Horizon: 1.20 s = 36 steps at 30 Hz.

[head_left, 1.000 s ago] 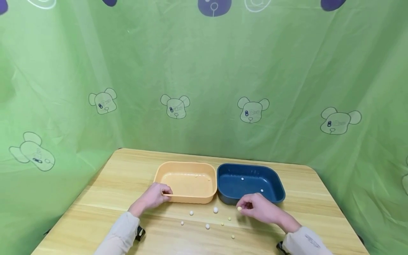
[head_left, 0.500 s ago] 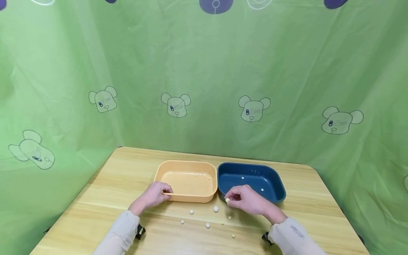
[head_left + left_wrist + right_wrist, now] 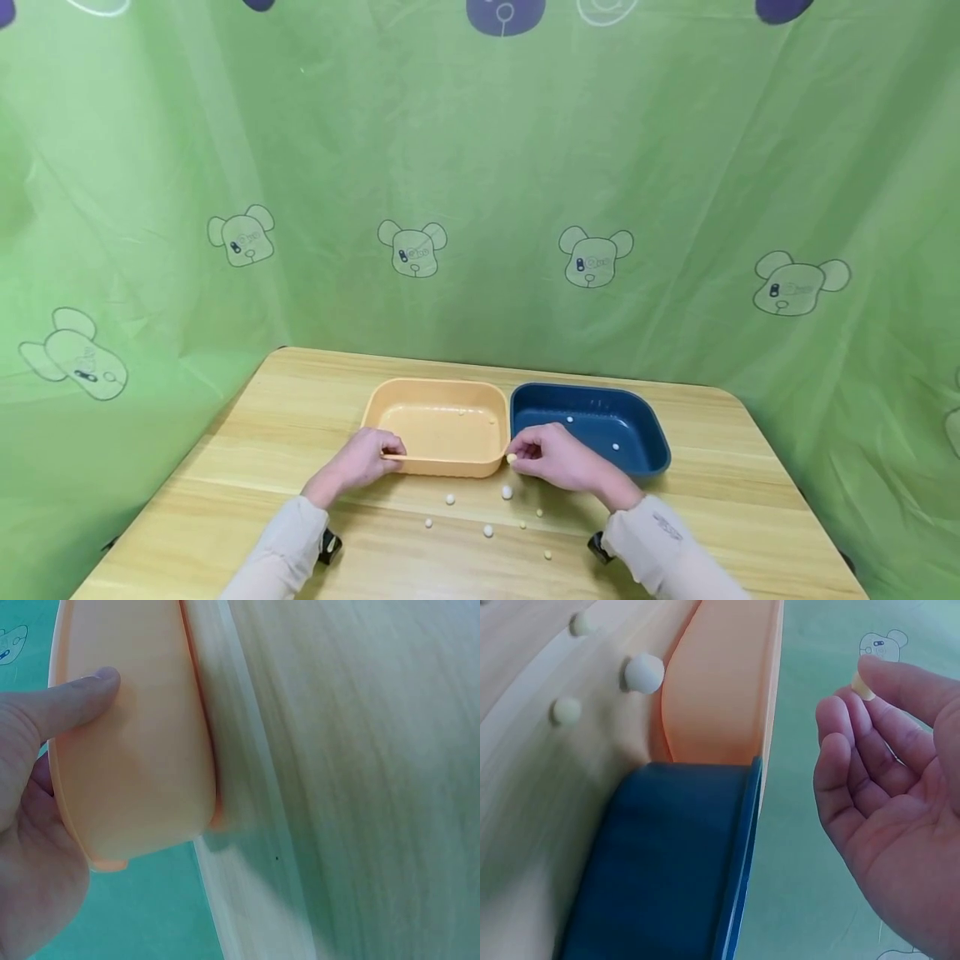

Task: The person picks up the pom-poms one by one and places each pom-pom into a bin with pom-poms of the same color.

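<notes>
My left hand [image 3: 365, 457] grips the near left rim of an orange plastic bin [image 3: 450, 468]. In the left wrist view its thumb [image 3: 82, 697] lies along the bin's outer wall, the other fingers behind the rim. My right hand [image 3: 555, 457] pinches a small yellow ball [image 3: 862, 686] between thumb and fingertips, above the front corner where the orange bin meets a dark blue bin [image 3: 654, 417]. Two small white balls [image 3: 616, 447] lie in the blue bin. A couple of tiny pale yellow balls [image 3: 491, 422] lie in the orange one.
In front of the bins on the wooden table [image 3: 315, 383], several loose balls lie scattered: white ones, such as a larger white ball [image 3: 507, 492], and small yellow ones, such as a yellow ball [image 3: 547, 555]. A green curtain [image 3: 480, 317] hangs behind the table.
My right hand has moved left with the yellow ball, from in front of the blue bin to the corner between both bins. The left hand stays on the orange rim.
</notes>
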Tool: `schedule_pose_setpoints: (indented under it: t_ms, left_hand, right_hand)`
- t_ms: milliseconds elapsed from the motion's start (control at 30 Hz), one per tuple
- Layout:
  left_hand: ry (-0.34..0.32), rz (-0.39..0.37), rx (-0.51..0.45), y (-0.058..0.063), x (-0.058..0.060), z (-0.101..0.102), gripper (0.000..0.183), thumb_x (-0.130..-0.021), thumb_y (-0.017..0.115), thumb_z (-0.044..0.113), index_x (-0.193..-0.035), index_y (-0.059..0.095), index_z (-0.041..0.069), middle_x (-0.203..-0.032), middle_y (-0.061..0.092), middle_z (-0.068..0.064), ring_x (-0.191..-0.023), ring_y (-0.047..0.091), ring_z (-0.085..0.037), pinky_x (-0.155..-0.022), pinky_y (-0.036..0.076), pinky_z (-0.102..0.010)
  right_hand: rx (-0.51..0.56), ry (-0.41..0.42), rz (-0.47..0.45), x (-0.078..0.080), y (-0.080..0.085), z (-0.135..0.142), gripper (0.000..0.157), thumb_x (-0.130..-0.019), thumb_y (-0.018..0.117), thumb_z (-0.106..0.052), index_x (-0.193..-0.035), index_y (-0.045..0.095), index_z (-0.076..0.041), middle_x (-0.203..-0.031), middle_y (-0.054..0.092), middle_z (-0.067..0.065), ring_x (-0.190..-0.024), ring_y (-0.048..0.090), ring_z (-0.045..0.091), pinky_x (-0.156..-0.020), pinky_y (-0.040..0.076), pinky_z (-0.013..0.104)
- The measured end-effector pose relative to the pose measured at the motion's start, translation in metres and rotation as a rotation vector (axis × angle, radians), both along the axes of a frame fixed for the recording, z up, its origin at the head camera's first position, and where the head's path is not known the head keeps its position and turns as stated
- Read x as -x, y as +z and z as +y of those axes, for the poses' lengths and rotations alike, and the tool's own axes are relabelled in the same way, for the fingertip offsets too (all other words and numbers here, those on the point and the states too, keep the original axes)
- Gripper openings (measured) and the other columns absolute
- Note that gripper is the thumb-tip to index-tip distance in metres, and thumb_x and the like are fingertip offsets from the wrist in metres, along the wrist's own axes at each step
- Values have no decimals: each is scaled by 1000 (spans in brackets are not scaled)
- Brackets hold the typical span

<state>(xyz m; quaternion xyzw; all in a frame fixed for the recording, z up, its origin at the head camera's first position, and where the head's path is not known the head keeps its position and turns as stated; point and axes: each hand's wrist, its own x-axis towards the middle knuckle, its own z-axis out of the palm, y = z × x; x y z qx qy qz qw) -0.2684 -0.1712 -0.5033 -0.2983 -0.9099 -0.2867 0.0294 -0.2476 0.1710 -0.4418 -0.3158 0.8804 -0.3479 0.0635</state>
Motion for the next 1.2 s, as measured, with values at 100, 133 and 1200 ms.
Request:
schedule_pose_setpoints:
  t_ms: [100,133,1200]
  left_hand:
    - [-6,3,0,-1,0,-1,12,-77,75,6,-79,69,17,-78,65,11,-71,58,-5,-69,50,-25]
    - [-8,4,-1,-1,0,-1,12,-77,75,6,-79,69,17,-78,65,11,-71,57,-5,-68,50,-26]
    - [-12,-4,-11,1,1,-1,11,-77,76,8,-79,69,16,-76,64,12,-69,56,-3,-68,49,-25]
  right_hand:
    - [2,4,6,1,-1,-4,6,-86,69,-14,-92,69,-14,-78,60,-10,-72,55,5,-65,48,23]
    - [0,5,7,2,-2,-6,6,-86,69,-12,-92,69,-14,-78,60,-10,-72,56,5,-65,48,23]
    - [-29,0,-18,22,0,-56,9,-85,69,-8,-94,68,-7,-76,61,-8,-71,56,8,-65,48,24]
